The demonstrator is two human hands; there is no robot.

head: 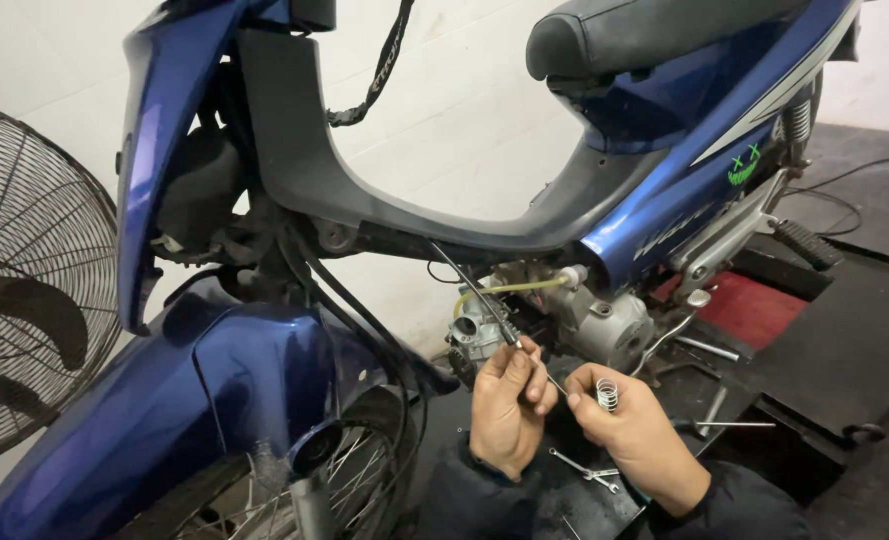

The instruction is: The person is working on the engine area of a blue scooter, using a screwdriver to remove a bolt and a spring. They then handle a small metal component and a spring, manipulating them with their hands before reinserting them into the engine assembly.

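Blue bodywork first: I log a blue underbone motorcycle on a dark workshop platform, front mudguard towards the lower left corner, black seat at the upper right.

Item, left hand: I see its thumb and fingers pressed together in a pinch on a thin throttle cable, just in front of the engine. The cable runs taut from the pinch up and left to the grey leg shield; its bare inner wire pokes out on the right side of the pinch, towards the other hand.

Item, right hand: fingers curled, thumb and forefinger pinching a small metal coil spring, held upright just beside the wire end. I cannot tell whether wire and spring touch.

Item: silver carburettor with yellowish fuel hose, directly behind the left hand's knuckles, beside the grey engine casing.

Item: loose spanners lying on the platform below the two hands; more tools near its red panel.

Item: black pedestal fan at the left edge, beside the front wheel.
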